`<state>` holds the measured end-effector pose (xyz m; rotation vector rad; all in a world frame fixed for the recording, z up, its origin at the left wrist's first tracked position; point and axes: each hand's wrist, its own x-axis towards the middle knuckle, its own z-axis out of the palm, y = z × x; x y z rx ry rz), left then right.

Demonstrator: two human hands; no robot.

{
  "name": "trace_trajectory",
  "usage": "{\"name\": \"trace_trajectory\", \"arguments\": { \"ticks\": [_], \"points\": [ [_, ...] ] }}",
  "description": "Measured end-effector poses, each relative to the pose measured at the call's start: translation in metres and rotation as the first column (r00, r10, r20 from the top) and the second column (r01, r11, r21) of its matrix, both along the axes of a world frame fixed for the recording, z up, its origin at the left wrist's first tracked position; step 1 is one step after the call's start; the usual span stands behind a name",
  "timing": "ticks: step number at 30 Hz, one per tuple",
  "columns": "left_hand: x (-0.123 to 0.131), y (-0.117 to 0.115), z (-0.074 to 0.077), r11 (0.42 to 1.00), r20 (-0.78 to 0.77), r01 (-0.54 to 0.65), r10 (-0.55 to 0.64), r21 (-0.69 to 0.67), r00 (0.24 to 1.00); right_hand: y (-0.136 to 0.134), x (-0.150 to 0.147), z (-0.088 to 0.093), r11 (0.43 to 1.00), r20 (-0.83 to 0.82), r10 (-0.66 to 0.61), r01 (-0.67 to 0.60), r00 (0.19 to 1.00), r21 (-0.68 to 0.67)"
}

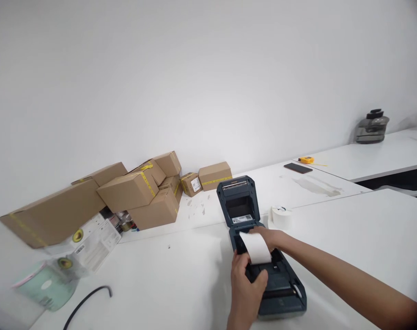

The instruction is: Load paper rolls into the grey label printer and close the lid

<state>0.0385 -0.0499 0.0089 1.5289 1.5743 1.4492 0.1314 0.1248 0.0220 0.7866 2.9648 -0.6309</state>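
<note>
A dark label printer (277, 286) lies on the white table with its lid (238, 201) raised. In its well sits a white label roll (257, 249), a strip of its paper curling up. My right hand (270, 237) reaches in from the right and grips the far right side of the roll; its fingertips are partly hidden behind the paper. At the left end of the roll my left hand (244, 288) touches it with its fingers, the thumb spread apart over the printer. Another white roll (280, 217) stands to the right of the lid.
Cardboard boxes (126, 192) are piled against the wall at left. Nearer are a clear package (100, 243), a mint-green pouch (46, 284) and a black cable (86, 298). Farther right lie a phone (298, 168), a yellow tape measure (306, 160) and a dark bottle (371, 128).
</note>
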Motion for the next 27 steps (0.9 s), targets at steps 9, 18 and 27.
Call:
{"name": "trace_trajectory", "arguments": {
  "ticks": [9, 18, 27],
  "points": [
    [0.027, -0.02, -0.065, 0.812, -0.304, -0.073, 0.298, 0.579, 0.905, -0.005, -0.007, 0.019, 0.993, 0.244, 0.099, -0.113, 0.965, 0.045],
    [0.046, -0.024, -0.059, 0.653, -0.239, -0.187, 0.506, 0.734, 0.829, -0.01, -0.002, 0.029, 0.985, 0.249, 0.139, -0.159, 0.958, 0.062],
    [0.054, -0.027, -0.055, 0.619, -0.216, -0.229, 0.558, 0.751, 0.801, -0.013, -0.005, 0.023, 0.987, 0.16, 0.129, -0.142, 0.979, 0.074]
  ]
}}
